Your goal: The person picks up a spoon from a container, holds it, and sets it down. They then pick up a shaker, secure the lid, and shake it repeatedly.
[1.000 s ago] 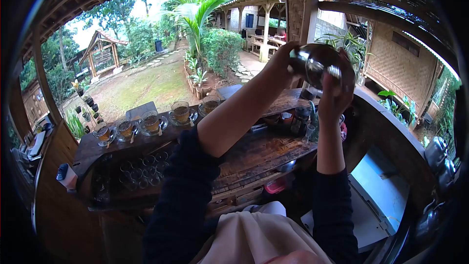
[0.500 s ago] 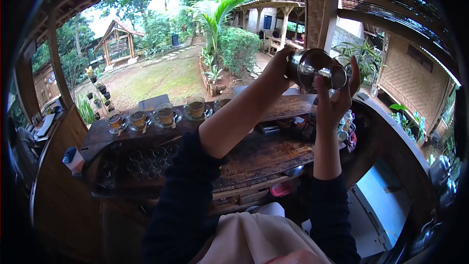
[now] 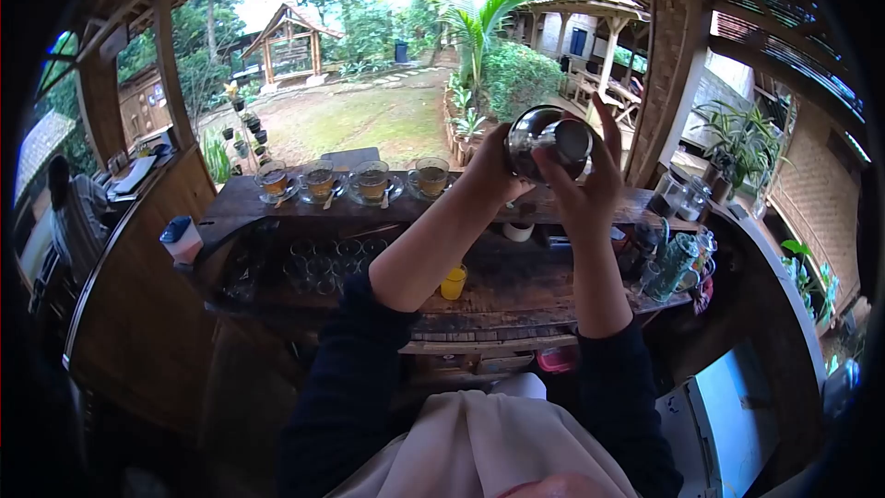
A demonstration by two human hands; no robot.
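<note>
A shiny metal shaker (image 3: 533, 136) is held up above the wooden counter, tilted with its round end toward me. My left hand (image 3: 493, 166) is wrapped round its left side. My right hand (image 3: 585, 166) grips it from the right, thumb against the metal and one finger pointing up. Left of my arms, glass cups of brown drink (image 3: 371, 182) stand in a row on saucers with small spoons. Below my forearms is a yellow cup (image 3: 453, 282) on the lower counter.
Empty glasses (image 3: 334, 258) stand on the lower shelf at left. A pink-and-white container (image 3: 181, 240) is at the counter's left end. Glass jars (image 3: 680, 195) and green glassware (image 3: 673, 267) are at right. A person (image 3: 81, 212) sits at far left.
The view has turned left. Both hands have brought the shaker lower and its end now faces me more. The yellow cup, the jars and the seated person have come into view.
</note>
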